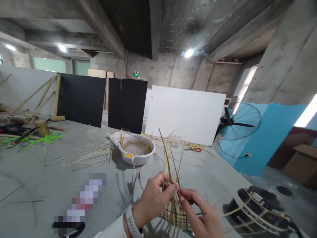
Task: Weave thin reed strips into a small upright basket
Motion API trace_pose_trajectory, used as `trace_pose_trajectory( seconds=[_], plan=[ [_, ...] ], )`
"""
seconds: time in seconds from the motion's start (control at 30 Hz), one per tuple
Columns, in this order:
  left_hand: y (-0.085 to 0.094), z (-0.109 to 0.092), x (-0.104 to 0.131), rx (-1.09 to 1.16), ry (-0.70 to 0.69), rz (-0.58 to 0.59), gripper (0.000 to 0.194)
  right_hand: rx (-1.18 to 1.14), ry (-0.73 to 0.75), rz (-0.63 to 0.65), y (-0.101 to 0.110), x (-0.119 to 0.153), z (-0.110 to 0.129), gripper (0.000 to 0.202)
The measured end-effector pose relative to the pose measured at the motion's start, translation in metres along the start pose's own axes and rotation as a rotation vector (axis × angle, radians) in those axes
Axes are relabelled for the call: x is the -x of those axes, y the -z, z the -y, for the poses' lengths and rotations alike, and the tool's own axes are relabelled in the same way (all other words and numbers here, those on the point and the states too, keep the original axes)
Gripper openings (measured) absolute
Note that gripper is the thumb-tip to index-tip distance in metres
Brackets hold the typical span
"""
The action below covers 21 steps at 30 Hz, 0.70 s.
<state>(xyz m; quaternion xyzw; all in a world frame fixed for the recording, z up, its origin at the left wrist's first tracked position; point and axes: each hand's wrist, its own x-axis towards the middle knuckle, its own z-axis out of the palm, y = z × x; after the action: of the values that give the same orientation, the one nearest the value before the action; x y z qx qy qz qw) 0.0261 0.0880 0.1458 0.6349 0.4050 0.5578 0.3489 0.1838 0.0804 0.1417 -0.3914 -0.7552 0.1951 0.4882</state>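
Observation:
A partly woven basket point(174, 218) of thin tan and dark strips sits low in front of me, its lower body partly hidden by my hands. Upright strips point(167, 158) rise from it and fan out above my fingers. My left hand point(157, 195), with a white watch band at the wrist, pinches the strips where they gather. On the right side of the bundle, my right hand point(198, 210) has its thumb and forefinger closed on a dark strip. The two hands are close together, fingertips nearly touching.
A white basin point(138, 160) with strips inside stands beyond my hands. Scissors point(195, 148) lie farther right, and a black strapped object point(257, 211) sits at the near right. Loose strips point(84, 155) are scattered leftward. A fan point(232, 122) stands past the table.

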Motion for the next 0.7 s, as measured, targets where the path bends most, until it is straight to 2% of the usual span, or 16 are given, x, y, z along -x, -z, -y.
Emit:
trace_pose_trajectory(
  seconds=[0.2,0.5,0.7],
  plan=[
    [-0.001,0.006,-0.001,-0.005,-0.025,-0.016,0.017,0.022,-0.005,0.021,0.000,0.001,-0.006,0.020],
    [0.003,-0.005,-0.006,0.170,0.068,0.061,0.017,-0.013,-0.124,0.064,0.006,-0.005,0.011,0.024],
    [0.005,-0.002,-0.007,0.108,0.031,0.077,0.021,0.009,-0.150,0.066,0.011,-0.006,0.018,0.024]
  ],
)
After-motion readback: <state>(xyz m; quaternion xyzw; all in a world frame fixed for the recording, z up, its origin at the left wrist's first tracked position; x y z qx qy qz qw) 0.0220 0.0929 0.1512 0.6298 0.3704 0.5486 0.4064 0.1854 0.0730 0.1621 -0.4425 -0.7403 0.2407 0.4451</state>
